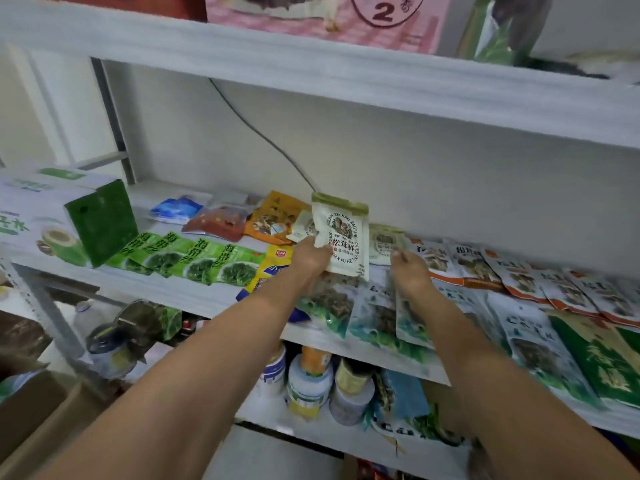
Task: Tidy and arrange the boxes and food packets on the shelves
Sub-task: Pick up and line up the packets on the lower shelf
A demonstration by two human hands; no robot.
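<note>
Middle white shelf (194,289): flat glossy packets are laid in overlapping rows. A cream pouch (341,233), rectangular, with a green top band and a round printed emblem, is held upright above the middle of the shelf, pinched at its lower left corner by the left hand (310,256). The right hand (410,268) is seen just beside it, fingers curled over clear-windowed packets (377,317); whether anything is gripped cannot be told. A white-and-green carton (52,220) is stood at the left end.
</note>
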